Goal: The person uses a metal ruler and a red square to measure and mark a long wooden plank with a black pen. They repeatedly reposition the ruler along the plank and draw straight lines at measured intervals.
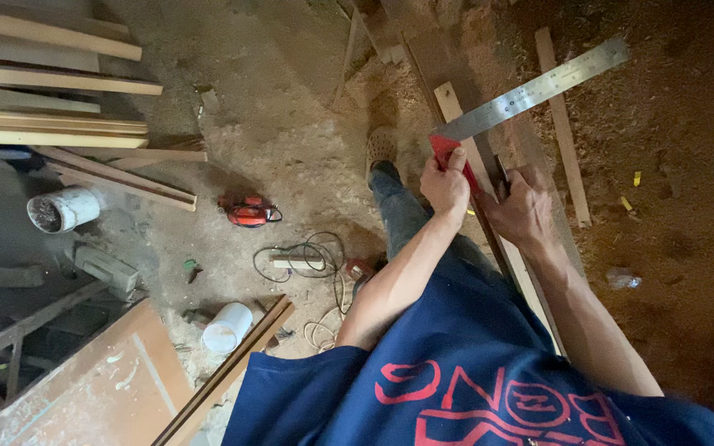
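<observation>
While my left hand (446, 186) clamps its fingers on the red handle (448, 153) of the steel square (530, 91), pressed on the long plank (489, 190) at my twelve o'clock, my right hand (524, 211) curls narrow just beside it at one o'clock, pinching a dark pencil (502, 173).

A square ruler (530, 92) lies across a wooden plank (477, 165) at right, a power tool (248, 211) on the floor (291, 140) left of it, stacked boards (51, 91) far left.

Bare floor lies right of the plank (489, 194); a loose batten (564, 132) and steel blade (535, 89) bar it
</observation>
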